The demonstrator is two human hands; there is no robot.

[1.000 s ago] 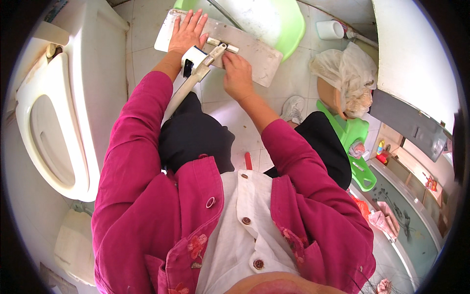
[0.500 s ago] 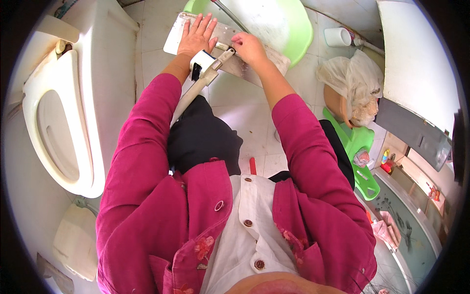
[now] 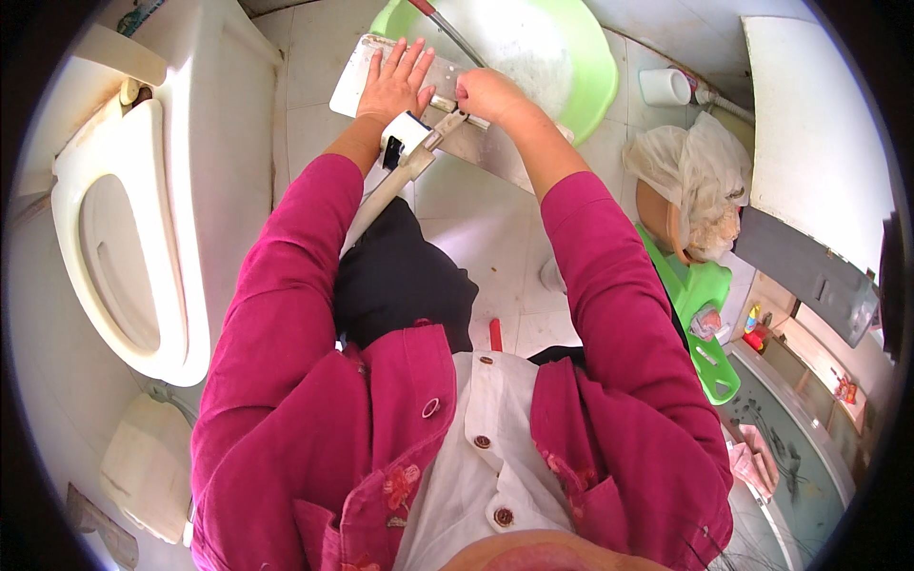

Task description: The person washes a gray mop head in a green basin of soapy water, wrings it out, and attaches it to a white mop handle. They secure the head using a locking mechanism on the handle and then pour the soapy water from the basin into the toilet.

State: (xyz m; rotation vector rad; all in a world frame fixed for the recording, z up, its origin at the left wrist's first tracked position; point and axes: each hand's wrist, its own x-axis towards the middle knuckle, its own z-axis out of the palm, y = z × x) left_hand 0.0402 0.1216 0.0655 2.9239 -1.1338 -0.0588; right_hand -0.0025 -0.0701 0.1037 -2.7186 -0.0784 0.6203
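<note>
A flat mop head [image 3: 481, 145], a long whitish plate with a worn grey top, lies slanted across the near rim of a light green basin [image 3: 602, 81]. Its pale mop pole [image 3: 383, 195] runs from the hinge in the middle down past my left forearm. My left hand [image 3: 392, 88] rests flat on the plate's left part, fingers spread. My right hand [image 3: 490, 97] is closed at the plate beside the hinge, knuckles up. What its fingers grip is hidden beneath them. Whitish water stands in the basin.
A grey rod [image 3: 455, 36] with a red end leans in the basin. On the left is a toilet seat [image 3: 176, 257]. To the right stand a white pot [image 3: 665, 88], a brown bucket [image 3: 655, 214] with a plastic bag [image 3: 700, 167], and a green stool [image 3: 712, 376].
My right hand's fingers have curled in more tightly beside the hinge. My left hand keeps its place on the plate. The whole view has shifted slightly.
</note>
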